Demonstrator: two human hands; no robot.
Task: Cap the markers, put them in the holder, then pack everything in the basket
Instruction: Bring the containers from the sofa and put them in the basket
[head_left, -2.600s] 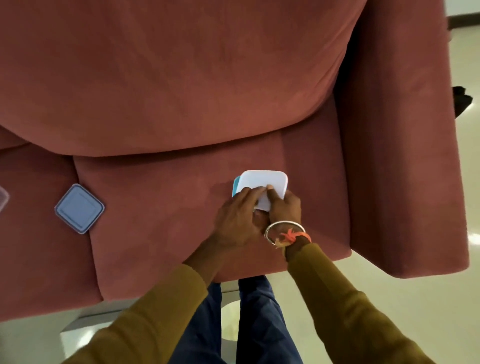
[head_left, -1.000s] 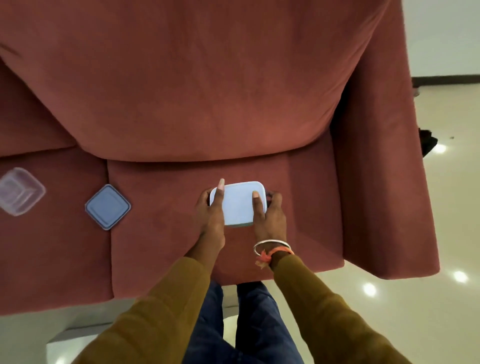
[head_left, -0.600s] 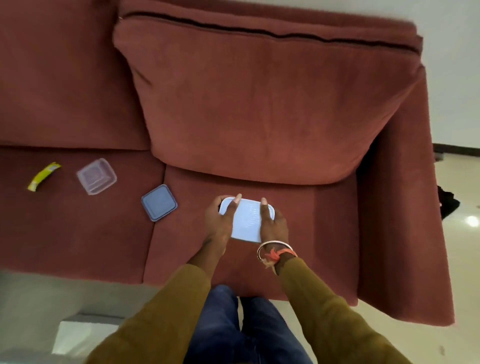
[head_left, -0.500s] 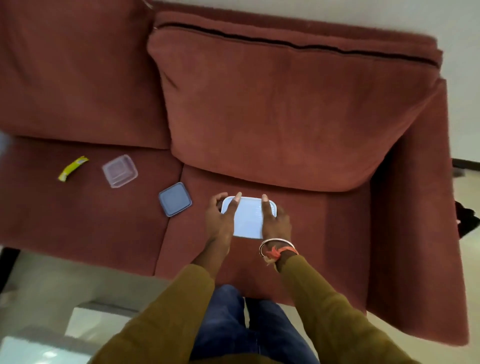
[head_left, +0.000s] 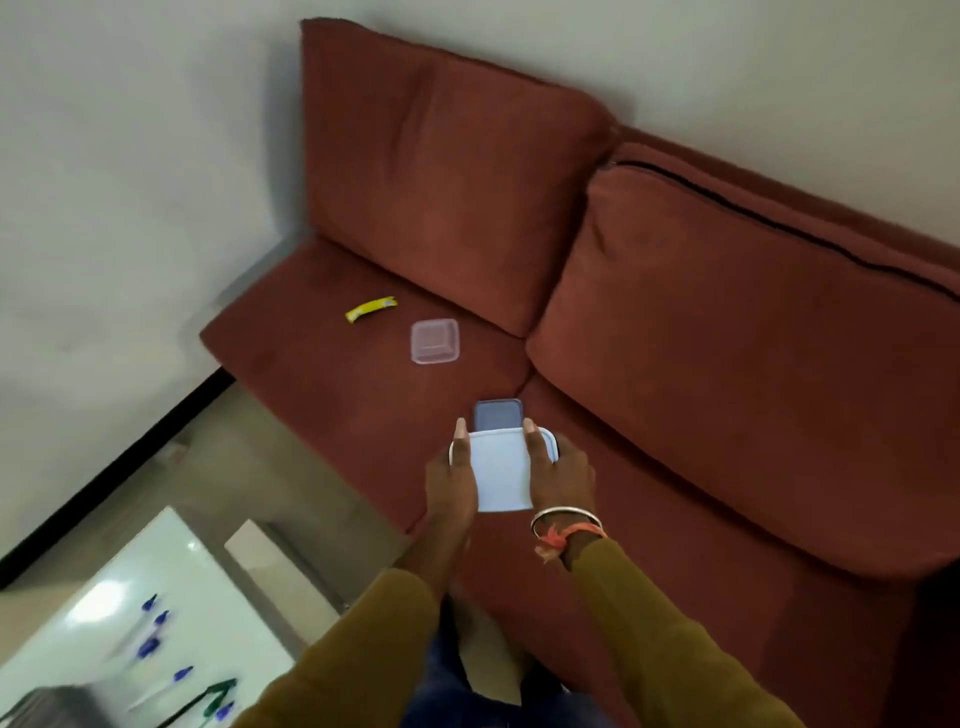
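Head view showed the left hand and right hand, each grip pinching the white lidded box over the sofa. A loose lid could spill it.

- We see the sofa in plain rust-red, with black piping.
- On sofa: yellow wrapper, clear tub, blue-grey lid.
- Over sofa: white box.
- Left of sofa: blue-capped markers, white table.

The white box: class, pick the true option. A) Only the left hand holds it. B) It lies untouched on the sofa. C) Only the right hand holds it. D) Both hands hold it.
D: the left hand and the right hand grip the white box at opposite sides.
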